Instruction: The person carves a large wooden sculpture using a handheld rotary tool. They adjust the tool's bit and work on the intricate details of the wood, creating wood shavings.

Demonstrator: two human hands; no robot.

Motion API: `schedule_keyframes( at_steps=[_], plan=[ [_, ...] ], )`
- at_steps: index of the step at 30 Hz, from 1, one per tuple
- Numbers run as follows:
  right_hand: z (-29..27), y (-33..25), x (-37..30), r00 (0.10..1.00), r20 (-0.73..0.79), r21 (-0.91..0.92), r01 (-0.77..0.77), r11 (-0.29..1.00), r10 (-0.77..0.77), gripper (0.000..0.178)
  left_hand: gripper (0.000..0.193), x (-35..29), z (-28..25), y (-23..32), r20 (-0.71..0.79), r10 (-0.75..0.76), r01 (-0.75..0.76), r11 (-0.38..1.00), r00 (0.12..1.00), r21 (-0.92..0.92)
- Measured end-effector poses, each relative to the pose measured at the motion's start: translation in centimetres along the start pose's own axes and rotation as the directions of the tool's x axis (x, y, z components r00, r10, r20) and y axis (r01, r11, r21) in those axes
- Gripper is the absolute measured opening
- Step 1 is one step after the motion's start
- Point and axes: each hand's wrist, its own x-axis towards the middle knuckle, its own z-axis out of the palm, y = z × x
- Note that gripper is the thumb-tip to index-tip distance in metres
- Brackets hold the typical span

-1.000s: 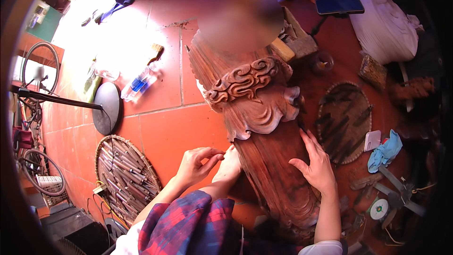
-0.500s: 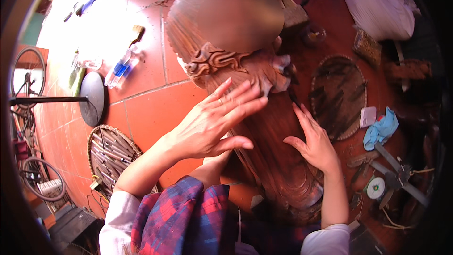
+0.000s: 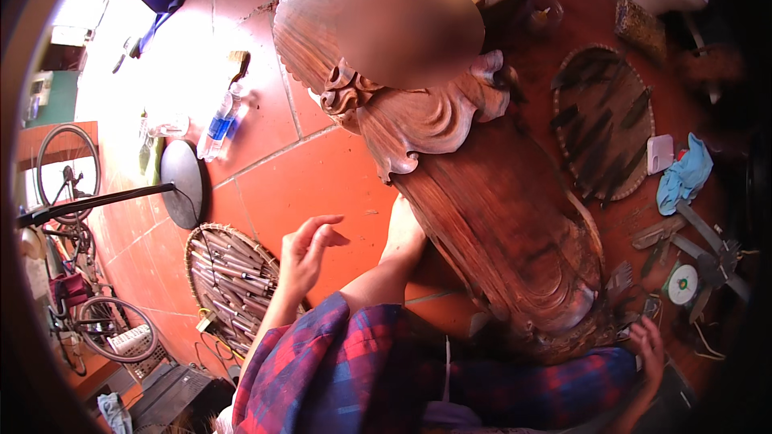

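Two bare hands in view, neither gripping anything visible. Left hand (image 3: pixel 302 261): fingers loosely bent, thumb close to the forefinger, nothing held, raised over the tiled floor (image 3: pixel 305 185), apart from the wood carving (image 3: pixel 498 209). Right hand (image 3: pixel 646 350): fingers slightly spread and curled, looks empty, near the carving's lower end; can't tell if it touches anything. Wood carving, reddish brown, lies right of the left fingers and up-left of the right fingers; top part hidden by a blurred patch. Bare foot (image 3: pixel 406 229) just right of the left fingers, beside the carving's edge, contact unclear. Left of the left fingers: round basket (image 3: pixel 188 253) of brown sticks (image 3: pixel 241 273). Up-left of them: black round base (image 3: pixel 182 185), plastic bottle (image 3: pixel 219 130), brush (image 3: pixel 238 66) farthest. Above the right fingers: white-green spool (image 3: pixel 682 284), then blue cloth (image 3: pixel 685 175), small white box (image 3: pixel 660 153), flat round tray (image 3: pixel 652 116) with dark pieces (image 3: pixel 568 117). Plaid clothing (image 3: pixel 322 354) below the left fingers
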Motion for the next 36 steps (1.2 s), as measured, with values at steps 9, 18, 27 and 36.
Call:
schedule_keyframes(
  at_steps=[9,18,27,36],
  plan=[
    [8.2,4.3,-2.3,1.000,0.018,0.099,0.020,0.995,-0.022,0.051,0.054,3.3,4.9,5.8,0.368,0.483,-0.607,0.647,0.795,0.461],
    [7.9,5.1,-1.4,1.000,-0.013,0.101,0.023,0.995,-0.022,0.050,0.075,3.6,8.7,8.5,0.349,0.378,-0.504,0.483,0.858,0.716],
    [7.7,4.5,-0.8,1.000,-0.020,0.113,0.015,0.993,-0.013,0.048,0.069,3.8,9.4,10.6,0.331,0.364,-0.481,0.484,0.870,0.731],
    [7.0,4.7,-0.2,1.000,-0.031,0.105,0.009,0.994,-0.006,0.047,0.068,4.6,9.2,11.8,0.296,0.428,-0.443,0.300,0.854,0.845]
  ],
)
